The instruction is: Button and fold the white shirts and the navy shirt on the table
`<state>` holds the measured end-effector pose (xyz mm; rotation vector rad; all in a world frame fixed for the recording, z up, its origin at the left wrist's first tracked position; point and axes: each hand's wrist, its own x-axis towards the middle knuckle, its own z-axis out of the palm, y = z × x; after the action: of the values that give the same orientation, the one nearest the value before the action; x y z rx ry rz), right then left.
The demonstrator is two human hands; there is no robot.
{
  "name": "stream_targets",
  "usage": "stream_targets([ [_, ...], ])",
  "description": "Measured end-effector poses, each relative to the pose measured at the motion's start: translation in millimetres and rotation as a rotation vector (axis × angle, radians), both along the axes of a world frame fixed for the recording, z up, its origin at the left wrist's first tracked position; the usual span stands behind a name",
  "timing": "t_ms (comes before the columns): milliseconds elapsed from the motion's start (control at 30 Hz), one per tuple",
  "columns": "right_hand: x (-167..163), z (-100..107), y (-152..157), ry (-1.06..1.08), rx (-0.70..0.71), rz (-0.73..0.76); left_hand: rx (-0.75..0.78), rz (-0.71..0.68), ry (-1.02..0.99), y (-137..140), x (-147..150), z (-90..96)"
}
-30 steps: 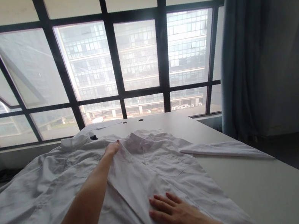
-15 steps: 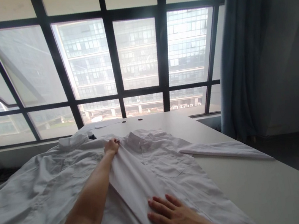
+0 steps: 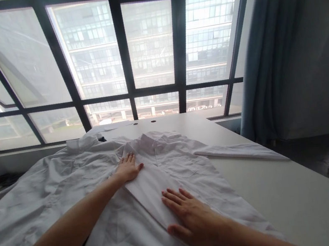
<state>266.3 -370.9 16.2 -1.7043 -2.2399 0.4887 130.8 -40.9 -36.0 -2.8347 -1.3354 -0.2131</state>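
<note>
A white shirt lies spread over the table, its collar at the far end and one sleeve stretched out to the right. A long folded strip of white fabric runs down its left side. On the upper part of that strip rests my left hand, palm down, fingers spread. Closer to me, my right hand lies flat on the lower part of the strip, fingers also apart. To the left is another crumpled white garment, partly behind my left forearm. Neither hand grips anything.
The white table shows along the right, with its edge running diagonally. Two dark round holes are at its far end. A small dark object sits near the left garment's collar. Windows stand behind, and a blue-grey curtain hangs at right.
My left hand has let go of the fabric it pinched near the collar and now lies flat on it. My right hand stays flat, thumb now out to the side. The view has tilted down slightly.
</note>
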Motion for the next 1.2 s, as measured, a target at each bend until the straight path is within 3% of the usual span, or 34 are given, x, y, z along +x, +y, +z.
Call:
stream_targets([
  [333,-1.4,1.0,-1.3,-0.033,-0.035,0.01,-0.06,0.037,-0.013,45.8,-1.2,2.5],
  [500,-0.2,-1.0,-1.7,-0.023,-0.019,0.025,-0.049,0.113,-0.029,54.9,6.9,8.5],
  [633,-0.6,0.4,-2.3,-0.031,-0.024,0.015,0.074,0.188,-0.021,37.4,15.4,14.2],
  [733,-1.0,1.4,-2.6,-0.04,-0.033,0.019,0.132,0.135,-0.013,9.0,15.8,13.7],
  [933,-2.9,1.7,-3.0,-0.059,-0.022,0.021,0.071,0.0,-0.031,-41.1,-14.8,1.9],
  [1200,-4.7,-3.0,-4.2,-0.076,-0.01,0.009,-0.065,-0.028,0.017,-51.2,-53.1,2.6],
])
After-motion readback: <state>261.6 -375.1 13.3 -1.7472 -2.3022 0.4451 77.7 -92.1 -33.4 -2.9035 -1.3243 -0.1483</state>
